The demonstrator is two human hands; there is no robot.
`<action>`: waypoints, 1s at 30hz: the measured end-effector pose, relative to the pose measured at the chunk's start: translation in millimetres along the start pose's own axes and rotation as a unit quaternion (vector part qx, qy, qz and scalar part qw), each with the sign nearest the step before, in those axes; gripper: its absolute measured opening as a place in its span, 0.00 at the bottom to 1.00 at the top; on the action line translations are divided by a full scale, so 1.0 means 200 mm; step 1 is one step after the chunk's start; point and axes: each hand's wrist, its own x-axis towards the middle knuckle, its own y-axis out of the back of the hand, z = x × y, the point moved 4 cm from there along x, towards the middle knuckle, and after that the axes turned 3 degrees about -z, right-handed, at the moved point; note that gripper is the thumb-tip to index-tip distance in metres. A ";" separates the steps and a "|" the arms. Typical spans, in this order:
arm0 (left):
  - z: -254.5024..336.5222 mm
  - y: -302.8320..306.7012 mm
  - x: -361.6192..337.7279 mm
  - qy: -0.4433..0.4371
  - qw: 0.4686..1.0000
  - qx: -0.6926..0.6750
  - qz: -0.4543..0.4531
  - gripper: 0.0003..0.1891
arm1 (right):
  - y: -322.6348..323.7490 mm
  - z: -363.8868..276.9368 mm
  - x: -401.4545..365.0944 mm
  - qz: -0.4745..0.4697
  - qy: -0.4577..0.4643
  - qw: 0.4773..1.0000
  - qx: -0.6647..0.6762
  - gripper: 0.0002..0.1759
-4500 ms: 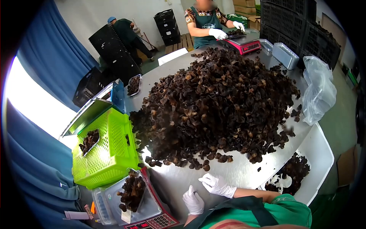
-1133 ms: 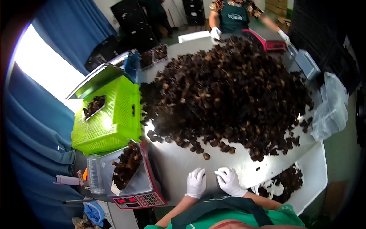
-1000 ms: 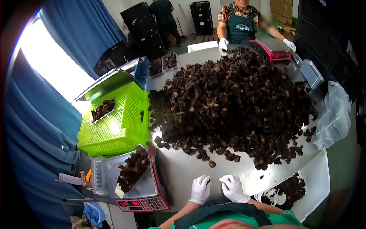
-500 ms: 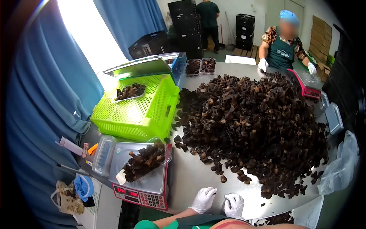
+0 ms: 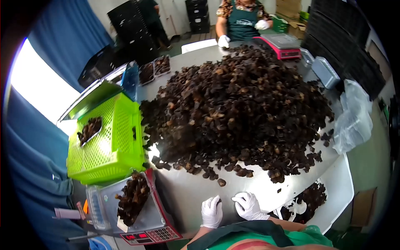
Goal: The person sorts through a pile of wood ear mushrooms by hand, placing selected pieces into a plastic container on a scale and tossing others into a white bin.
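My left hand [image 5: 211, 212], in a white glove, rests at the near edge of the metal table, its fingers curled in; whether anything is inside is hidden. Close beside it on the right lies my gloved right hand [image 5: 247, 206], also with bent fingers, their contents not visible. Beyond both hands spreads a large pile of dark dried fungus [image 5: 237, 108], with one loose piece [image 5: 221, 182] nearest them. To the left, a red-edged scale [image 5: 160, 235] bears a clear tray of fungus [image 5: 133, 199].
A green crate [image 5: 121, 137] with a filled tray [image 5: 89, 131] on top stands at left. A co-worker [image 5: 243, 21] is across the table beside a pink scale [image 5: 287, 53]. Plastic bags [image 5: 354, 118] lie at right, above a white bin [image 5: 343, 179] holding fungus.
The view has turned right and downward, so the table's contents appear further left and higher. The co-worker's hand near the pink scale has lifted. My hands remain at the near edge.
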 end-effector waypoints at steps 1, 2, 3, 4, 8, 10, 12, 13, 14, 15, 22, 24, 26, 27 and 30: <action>0.00 0.00 0.00 -0.002 1.000 -0.002 -0.001 0.20 | 0.00 0.00 0.00 -0.001 -0.002 1.000 0.001 0.14; 0.00 0.00 -0.02 0.000 1.000 -0.002 -0.001 0.20 | 0.00 -0.01 -0.01 -0.006 -0.002 1.000 0.003 0.14; 0.00 0.00 -0.02 0.000 1.000 0.004 -0.003 0.19 | 0.00 -0.01 -0.01 -0.003 -0.004 1.000 0.003 0.14; 0.00 0.00 -0.02 -0.002 1.000 0.005 -0.003 0.19 | 0.00 -0.01 -0.01 -0.002 -0.005 1.000 0.002 0.14; -0.02 -0.02 -0.03 0.002 1.000 -0.001 -0.006 0.19 | -0.01 0.00 -0.03 0.002 0.001 1.000 -0.003 0.14; -0.01 -0.02 -0.04 0.001 1.000 0.001 -0.006 0.19 | 0.00 -0.02 -0.03 0.009 0.003 1.000 -0.009 0.14; -0.01 -0.02 -0.03 -0.005 1.000 0.013 0.002 0.19 | -0.01 0.01 -0.03 0.020 0.009 1.000 -0.003 0.13; -0.02 -0.02 -0.04 -0.010 1.000 0.012 0.002 0.19 | -0.02 0.01 -0.04 0.026 0.012 1.000 -0.008 0.13; -0.01 -0.02 -0.04 -0.010 1.000 0.005 0.004 0.19 | -0.02 0.01 -0.04 0.032 0.015 0.999 -0.011 0.13; -0.01 -0.01 -0.03 -0.011 1.000 0.005 0.004 0.19 | -0.03 0.00 -0.04 0.037 0.018 0.999 -0.013 0.13; -0.01 -0.02 -0.04 -0.011 1.000 -0.001 0.004 0.19 | -0.03 0.00 -0.04 0.061 0.031 0.997 -0.032 0.12; -0.01 -0.02 -0.04 -0.014 1.000 -0.001 0.003 0.19 | -0.03 -0.01 -0.04 0.060 0.034 0.997 -0.035 0.12; -0.01 -0.01 -0.04 -0.014 1.000 0.000 0.003 0.19 | -0.03 -0.01 -0.05 0.064 0.036 0.997 -0.037 0.12; -0.01 -0.01 -0.04 -0.014 1.000 -0.001 0.004 0.19 | -0.04 -0.01 -0.05 0.066 0.037 0.996 -0.044 0.12; -0.01 -0.01 -0.05 -0.015 1.000 -0.008 0.004 0.20 | -0.03 -0.01 -0.05 0.069 0.046 0.996 -0.045 0.12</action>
